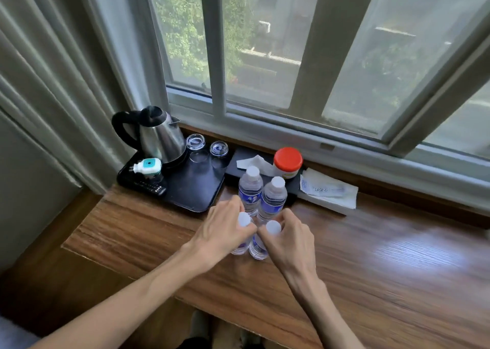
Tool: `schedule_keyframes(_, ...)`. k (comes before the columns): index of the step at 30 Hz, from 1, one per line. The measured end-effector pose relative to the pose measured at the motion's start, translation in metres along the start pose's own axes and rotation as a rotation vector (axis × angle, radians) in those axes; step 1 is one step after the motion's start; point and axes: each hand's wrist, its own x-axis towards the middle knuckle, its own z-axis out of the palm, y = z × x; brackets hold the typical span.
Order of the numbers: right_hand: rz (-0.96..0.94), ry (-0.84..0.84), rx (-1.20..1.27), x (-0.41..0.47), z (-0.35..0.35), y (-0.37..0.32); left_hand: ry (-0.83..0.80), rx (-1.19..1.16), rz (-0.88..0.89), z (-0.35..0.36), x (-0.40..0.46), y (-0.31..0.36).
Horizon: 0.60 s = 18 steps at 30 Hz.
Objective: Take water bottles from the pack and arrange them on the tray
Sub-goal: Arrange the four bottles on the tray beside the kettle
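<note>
Left hand point(222, 232), right hand point(287, 238) – each grips 1 bottle (upright).

Both bare forearms reach forward from the bottom of the view and converge toward the middle. The left hand point(225, 232) is palm down, fingers curled closed around the neck of a bottle point(242, 238). The right hand point(290, 238) mirrors it, fingers wrapped around a second bottle point(258, 248). The 2 hands sit just beside each other, knuckles nearly touching.
</note>
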Motion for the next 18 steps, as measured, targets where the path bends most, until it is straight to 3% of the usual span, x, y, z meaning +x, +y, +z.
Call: schedule_keyframes(18, 0.106, 0.175, -0.095, 0.027, 0.016, -0.026, -0.124, -0.098, 0.168, -0.003, 0.056, -0.020)
